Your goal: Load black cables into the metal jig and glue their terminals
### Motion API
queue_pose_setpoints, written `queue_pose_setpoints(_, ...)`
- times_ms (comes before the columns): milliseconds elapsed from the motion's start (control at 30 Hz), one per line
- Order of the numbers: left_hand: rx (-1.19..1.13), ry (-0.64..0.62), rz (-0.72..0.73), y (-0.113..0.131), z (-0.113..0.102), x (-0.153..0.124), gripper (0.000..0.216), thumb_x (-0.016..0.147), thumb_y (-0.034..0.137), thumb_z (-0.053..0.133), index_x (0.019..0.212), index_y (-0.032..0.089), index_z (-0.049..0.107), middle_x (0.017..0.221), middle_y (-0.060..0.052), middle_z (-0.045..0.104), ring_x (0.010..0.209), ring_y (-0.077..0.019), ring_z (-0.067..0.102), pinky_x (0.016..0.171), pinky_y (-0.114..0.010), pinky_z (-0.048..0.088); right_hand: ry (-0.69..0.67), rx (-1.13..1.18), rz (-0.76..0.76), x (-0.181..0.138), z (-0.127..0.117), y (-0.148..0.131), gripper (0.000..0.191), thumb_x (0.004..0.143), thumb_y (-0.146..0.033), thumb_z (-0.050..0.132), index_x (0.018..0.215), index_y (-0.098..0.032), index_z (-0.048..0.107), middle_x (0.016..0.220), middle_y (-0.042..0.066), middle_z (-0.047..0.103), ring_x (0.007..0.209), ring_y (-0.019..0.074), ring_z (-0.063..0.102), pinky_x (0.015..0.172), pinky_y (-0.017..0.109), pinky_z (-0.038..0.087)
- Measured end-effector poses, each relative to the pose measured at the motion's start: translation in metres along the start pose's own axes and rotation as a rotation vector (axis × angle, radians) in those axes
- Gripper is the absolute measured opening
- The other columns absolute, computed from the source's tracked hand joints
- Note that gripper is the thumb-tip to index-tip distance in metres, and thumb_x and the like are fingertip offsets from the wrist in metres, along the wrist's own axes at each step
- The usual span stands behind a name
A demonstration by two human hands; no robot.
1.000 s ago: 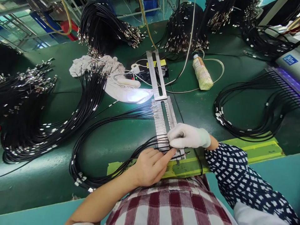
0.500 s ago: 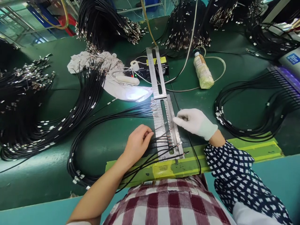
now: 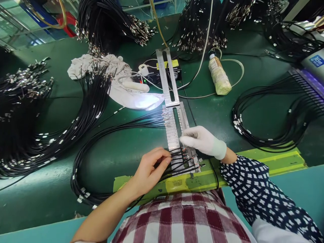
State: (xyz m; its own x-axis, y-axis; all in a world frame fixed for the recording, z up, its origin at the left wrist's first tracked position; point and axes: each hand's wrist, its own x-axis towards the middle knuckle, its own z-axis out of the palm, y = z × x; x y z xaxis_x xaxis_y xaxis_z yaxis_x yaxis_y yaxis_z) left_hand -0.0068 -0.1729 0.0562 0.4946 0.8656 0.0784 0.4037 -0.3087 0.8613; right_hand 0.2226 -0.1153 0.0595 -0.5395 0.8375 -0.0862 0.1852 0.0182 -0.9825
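My bare left hand (image 3: 153, 168) is closed in a pinch on a thin black cable (image 3: 174, 153) at the left edge of a slotted metal fixture (image 3: 172, 136). My right hand (image 3: 202, 141), in a white glove, is over the fixture's right side with thumb and fingers drawn together. Its fingertips are just above the small metal cable ends; what they hold is hidden. Several cables lie across the fixture's near part, their tips pointing right. Another row of cables (image 3: 152, 118) is set in its far part, looping left across the table.
A second slotted metal plate (image 3: 165, 77) leans on a black control box (image 3: 152, 79). Left of it, a light shines on white cloth (image 3: 124, 94). A wrapped bottle (image 3: 219, 76) stands behind right. Cable bundles (image 3: 83, 104) lie left; a cable coil (image 3: 238, 118) is right.
Both hands have moved nearer to my body along the fixture. My right hand has come down and left to the cable ends; my left has shifted slightly right.
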Motion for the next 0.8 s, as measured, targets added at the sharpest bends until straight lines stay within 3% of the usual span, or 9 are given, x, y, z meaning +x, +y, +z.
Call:
queue_pose_setpoints(100, 0.056, -0.031, 0.127, 0.003, 0.003, -0.002, 0.009, 0.093, 0.012, 0.053, 0.092, 0.018, 0.06, 0.076, -0.001, 0.058, 0.07, -0.0127, 0.052, 0.064, -0.025, 0.04, -0.107, 0.154, 0.091, -0.001, 0.0, -0.001, 0.04, 0.084, -0.049, 0.065, 0.063, -0.017, 0.051, 0.061, -0.005, 0.041, 0.058, 0.0094, 0.035, 0.056, 0.026, 0.029)
queue_pose_setpoints(233, 0.171, -0.003, 0.264, 0.004, 0.007, -0.002, 0.009, 0.091, 0.011, 0.054, 0.095, 0.017, 0.059, 0.077, -0.004, 0.06, 0.07, -0.0145, 0.052, 0.064, -0.027, 0.041, -0.149, 0.225, 0.142, -0.001, 0.003, -0.004, 0.047, 0.081, -0.052, 0.069, 0.058, -0.018, 0.045, 0.059, -0.007, 0.036, 0.056, 0.0076, 0.03, 0.053, 0.025, 0.026)
queue_pose_setpoints(400, 0.344, 0.036, 0.433, 0.001, 0.008, -0.004, 0.037, 0.091, 0.01, 0.051, 0.128, 0.011, 0.049, 0.078, -0.005, 0.063, 0.066, -0.0159, 0.052, 0.06, -0.029, 0.041, -0.161, 0.255, 0.253, -0.002, 0.007, -0.01, 0.05, 0.077, -0.061, 0.067, 0.06, -0.018, 0.049, 0.056, -0.006, 0.04, 0.054, 0.0081, 0.034, 0.05, 0.025, 0.026)
queue_pose_setpoints(500, 0.429, 0.023, 0.547, -0.002, 0.009, -0.005, 0.043, 0.091, 0.009, 0.049, 0.134, 0.008, 0.046, 0.073, -0.004, 0.062, 0.062, -0.0169, 0.049, 0.057, -0.03, 0.037, -0.154, 0.254, 0.232, -0.004, 0.007, -0.013, 0.05, 0.077, -0.059, 0.069, 0.058, -0.018, 0.048, 0.056, -0.006, 0.039, 0.055, 0.0079, 0.034, 0.051, 0.025, 0.026)
queue_pose_setpoints(800, 0.486, 0.001, 0.614, -0.007, 0.009, -0.006, 0.05, 0.089, 0.008, 0.047, 0.139, 0.004, 0.043, 0.07, -0.003, 0.058, 0.062, -0.0172, 0.046, 0.055, -0.031, 0.032, -0.2, 0.264, 0.23, -0.007, 0.008, -0.016, 0.049, 0.077, -0.057, 0.069, 0.057, -0.018, 0.046, 0.054, -0.007, 0.039, 0.052, 0.0073, 0.033, 0.048, 0.024, 0.026)
